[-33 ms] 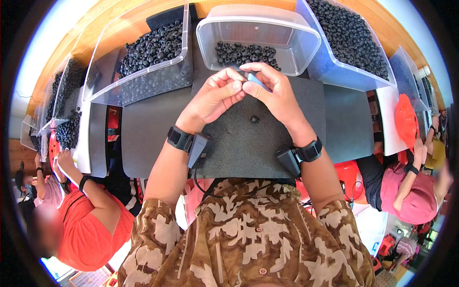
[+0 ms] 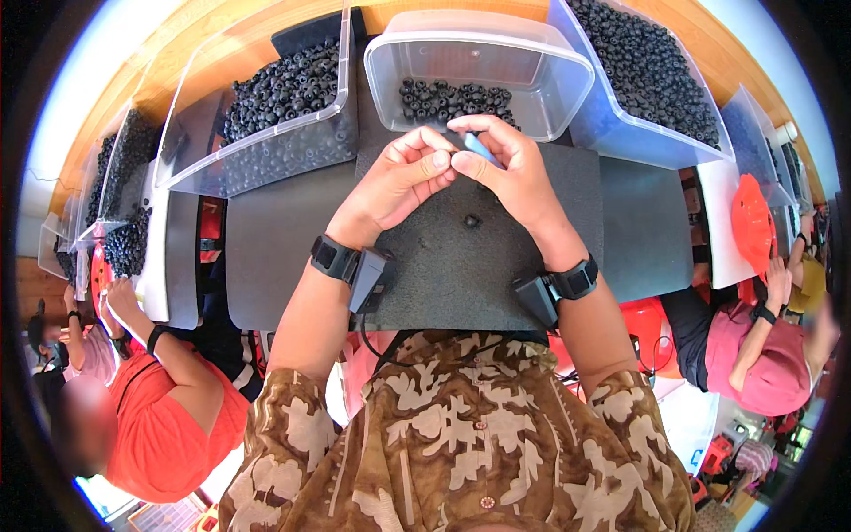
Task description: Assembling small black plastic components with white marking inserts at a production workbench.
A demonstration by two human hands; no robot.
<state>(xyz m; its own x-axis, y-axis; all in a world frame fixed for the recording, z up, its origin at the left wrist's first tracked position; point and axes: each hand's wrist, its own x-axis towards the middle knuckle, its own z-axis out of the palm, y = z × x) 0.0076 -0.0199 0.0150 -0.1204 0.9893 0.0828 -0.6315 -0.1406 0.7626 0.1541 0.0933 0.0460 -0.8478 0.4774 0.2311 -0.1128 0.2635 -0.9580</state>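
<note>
My left hand (image 2: pixel 403 177) and my right hand (image 2: pixel 507 168) meet above the dark mat, just in front of the middle clear bin (image 2: pixel 479 46). The right fingers are closed round a slim blue tool (image 2: pixel 479 147), whose working end is too small to make out. The left thumb and forefinger pinch together against the right fingertips; whatever they hold is hidden. On the mat below the hands lies a small black round part (image 2: pixel 472 221). Similar black parts (image 2: pixel 452 99) form a low heap inside the middle bin.
A clear bin (image 2: pixel 253 164) of black parts stands on the left, another (image 2: pixel 651 146) on the right. The dark mat (image 2: pixel 425 275) covers the table before me. Co-workers sit on both sides, one in an orange-red shirt (image 2: pixel 177 417). A red bowl-like thing (image 2: pixel 752 222) is at the right.
The blue tool has shifted slightly between the right fingers. My arms and the bins stay in the same places.
</note>
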